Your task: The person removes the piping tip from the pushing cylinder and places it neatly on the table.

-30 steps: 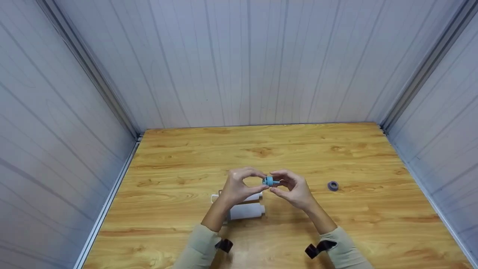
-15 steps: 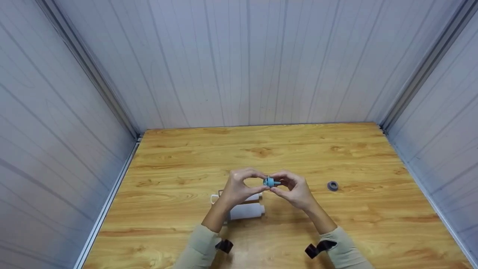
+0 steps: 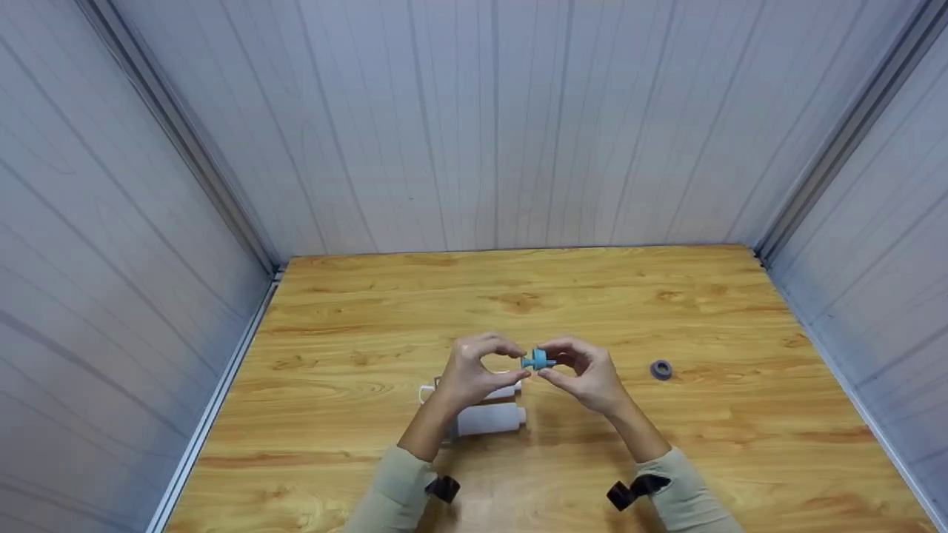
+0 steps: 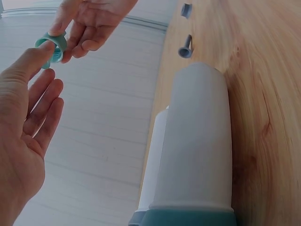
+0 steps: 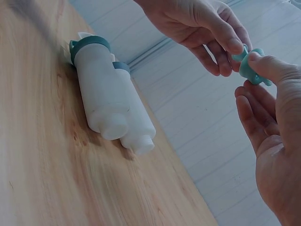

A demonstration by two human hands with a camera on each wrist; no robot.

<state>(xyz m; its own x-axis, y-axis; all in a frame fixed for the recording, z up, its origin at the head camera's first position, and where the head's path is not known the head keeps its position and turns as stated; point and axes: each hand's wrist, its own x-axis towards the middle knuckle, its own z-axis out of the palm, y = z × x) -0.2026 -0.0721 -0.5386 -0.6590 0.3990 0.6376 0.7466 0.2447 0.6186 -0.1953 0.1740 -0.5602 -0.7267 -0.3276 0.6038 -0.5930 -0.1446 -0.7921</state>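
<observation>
Both hands are raised over the table around a small teal threaded cap (image 3: 540, 359). My right hand (image 3: 589, 374) pinches the cap between thumb and fingertips. With thumb and forefinger, my left hand (image 3: 474, 370) holds a smaller flared teal piece (image 3: 526, 363) at the cap's left side. Whether the two teal parts are joined, I cannot tell. The left wrist view shows the ring-shaped cap (image 4: 57, 43) open toward the camera. In the right wrist view the cap (image 5: 251, 70) has small prongs, and the flared piece (image 5: 240, 54) sits beside it.
Two white bottles lie on the table beneath my left hand: a bottle with a teal collar (image 5: 101, 84) and a slimmer one with a grey-blue collar (image 5: 134, 113). A grey ring (image 3: 661, 369) rests to the right. A grey flared piece (image 4: 186, 51) lies beyond the bottles. Pale panels wall the table.
The flared teal piece now sticks out further left of the cap, with a thinner neck showing between them. The hands have drawn slightly apart; bottles and grey ring stay put.
</observation>
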